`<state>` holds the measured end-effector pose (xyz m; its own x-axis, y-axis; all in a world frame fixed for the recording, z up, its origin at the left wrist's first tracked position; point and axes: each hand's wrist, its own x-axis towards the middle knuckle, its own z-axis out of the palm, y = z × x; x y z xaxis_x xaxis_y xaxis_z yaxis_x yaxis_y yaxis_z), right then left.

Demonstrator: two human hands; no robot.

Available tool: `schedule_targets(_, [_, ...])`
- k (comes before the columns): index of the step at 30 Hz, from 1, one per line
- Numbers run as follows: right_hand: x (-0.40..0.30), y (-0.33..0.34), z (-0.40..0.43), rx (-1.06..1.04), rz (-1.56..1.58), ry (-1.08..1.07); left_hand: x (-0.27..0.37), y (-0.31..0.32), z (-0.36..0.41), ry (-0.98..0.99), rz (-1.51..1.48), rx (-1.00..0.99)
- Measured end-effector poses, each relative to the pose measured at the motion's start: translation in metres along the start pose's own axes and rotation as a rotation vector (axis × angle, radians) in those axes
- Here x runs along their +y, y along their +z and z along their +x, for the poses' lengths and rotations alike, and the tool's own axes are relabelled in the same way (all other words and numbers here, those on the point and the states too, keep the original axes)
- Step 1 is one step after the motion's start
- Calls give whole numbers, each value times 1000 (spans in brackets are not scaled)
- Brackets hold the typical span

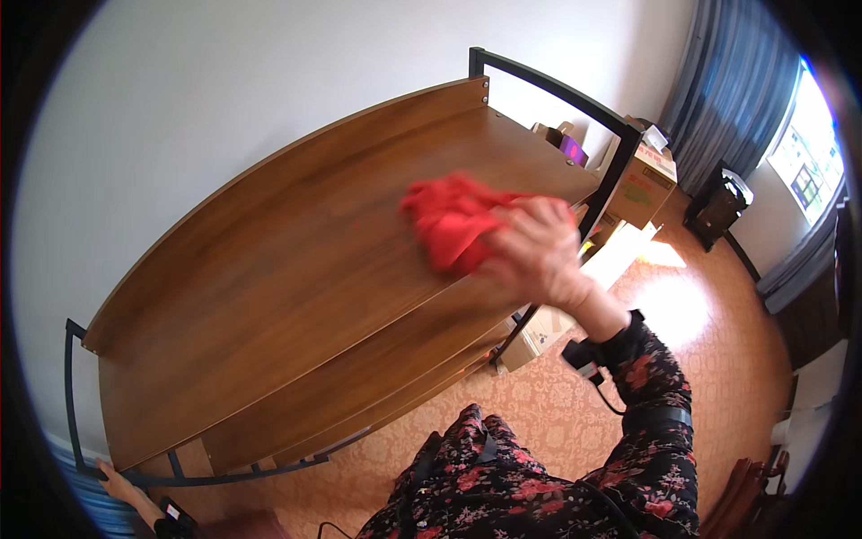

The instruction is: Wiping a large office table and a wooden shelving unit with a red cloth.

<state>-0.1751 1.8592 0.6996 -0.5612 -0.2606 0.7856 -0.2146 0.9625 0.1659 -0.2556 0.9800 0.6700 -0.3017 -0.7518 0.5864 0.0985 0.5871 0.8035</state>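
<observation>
A wooden shelf board (pixel 289 290) with a raised back panel (pixel 283 162) slants across the view, set in a black metal frame (pixel 572 94). My right hand (pixel 539 246), blurred, presses on a crumpled red cloth (pixel 454 222) near the board's right end and front edge. Part of the cloth is hidden under the palm and fingers. At the far lower left, my left hand (pixel 118 484) grips the frame at its corner; some of its fingers are hidden. Below the top board, a lower wooden shelf (pixel 363 384) shows.
Cardboard boxes (pixel 643 185) stand beyond the shelf's right end, near a purple box (pixel 572 151). A black object (pixel 720 205) stands below the blue curtain (pixel 741 81). The white wall (pixel 269 60) backs the shelf. Patterned flooring (pixel 734 377) lies to the right, with dark red wooden furniture (pixel 741 495) at lower right.
</observation>
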Motion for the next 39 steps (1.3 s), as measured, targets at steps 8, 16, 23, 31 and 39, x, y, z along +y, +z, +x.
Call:
schedule_targets(8, [54, -12, 0, -196, -225, 458, -22, 11, -6, 96, -55, 58])
schedule_targets(16, [-53, -10, 43, -355, 46, 16, 12, 8, -26, 131, -3, 35])
schedule_targets(23, [30, 13, 88, -822, 188, 184, 16, 6, -24, 31, 7, 73])
schedule_targets(31, [115, 59, 117, -1064, -158, 651, 21, 12, -37, 65, -11, 17])
schedule_targets(39, [119, 103, 123, -931, -195, 553, 42, 30, -57, 37, -105, 69])
